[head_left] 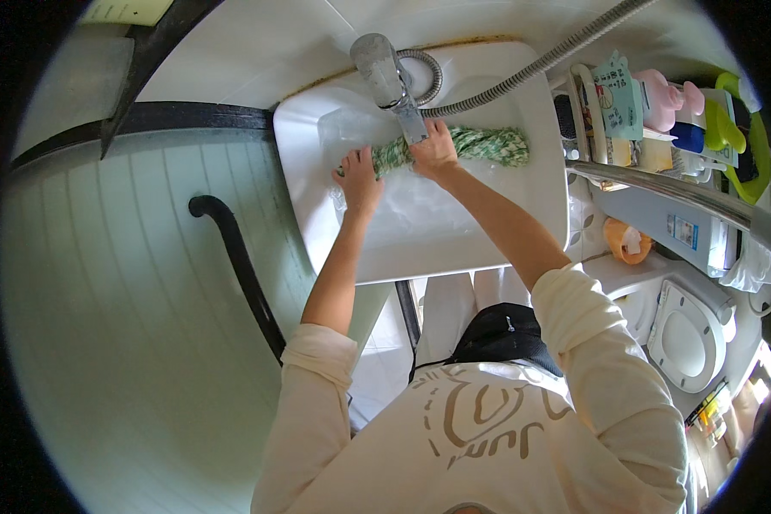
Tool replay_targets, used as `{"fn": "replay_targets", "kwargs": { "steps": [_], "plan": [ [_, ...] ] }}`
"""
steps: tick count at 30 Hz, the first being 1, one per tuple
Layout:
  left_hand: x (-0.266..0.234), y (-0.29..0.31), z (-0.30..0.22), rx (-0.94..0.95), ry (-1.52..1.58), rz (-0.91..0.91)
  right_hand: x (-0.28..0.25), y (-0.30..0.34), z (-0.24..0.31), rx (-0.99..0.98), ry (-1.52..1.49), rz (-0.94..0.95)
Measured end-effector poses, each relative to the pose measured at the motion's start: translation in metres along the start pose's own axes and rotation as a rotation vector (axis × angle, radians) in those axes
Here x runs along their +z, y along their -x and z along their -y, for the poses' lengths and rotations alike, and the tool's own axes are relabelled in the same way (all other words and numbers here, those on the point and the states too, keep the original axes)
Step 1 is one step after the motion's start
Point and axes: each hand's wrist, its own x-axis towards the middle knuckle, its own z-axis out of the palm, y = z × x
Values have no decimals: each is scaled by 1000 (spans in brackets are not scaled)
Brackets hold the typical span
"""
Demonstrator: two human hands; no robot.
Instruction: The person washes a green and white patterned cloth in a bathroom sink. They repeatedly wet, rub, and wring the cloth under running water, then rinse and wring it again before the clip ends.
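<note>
A green and white patterned cloth [488, 146], bunched into a long twisted roll, stretches across the white sink [522, 244] beneath the tap [384, 75]. My left hand [360, 178] is closed around the roll near its left end. Close to the tap's spout, my right hand [435, 152] grips the same cloth around its middle, and the rest of it sticks out to the right past that hand. Water lies in the basin below the cloth. Whether water runs from the spout is hard to make out.
A grey metal hose [540, 64] arcs from the tap to the upper right. On the right stands a shelf with a metal rail [677, 193], bottles and packets. Below it are an orange tissue holder [627, 242] and a toilet [687, 338]. A glass door with a black handle [240, 257] stands left.
</note>
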Motion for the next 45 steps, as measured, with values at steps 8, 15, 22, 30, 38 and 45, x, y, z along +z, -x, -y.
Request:
{"fn": "replay_targets", "kwargs": {
  "steps": [8,15,22,30,38,45],
  "plan": [
    [27,23,-5,38,68,-226,-1,7,-13,41,-430,356],
    [29,21,-2,109,191,-340,4,2,-21,59,-647,420],
    [19,32,-5,78,47,-338,32,38,40,48,14,-339],
    [33,23,2,121,165,-366,49,11,44,14,40,-412],
    [41,13,-3,-3,141,-349,41,-23,28,-35,-320,-86],
    [47,6,5,87,95,-434,17,-37,11,-144,-331,328]
  ]
}}
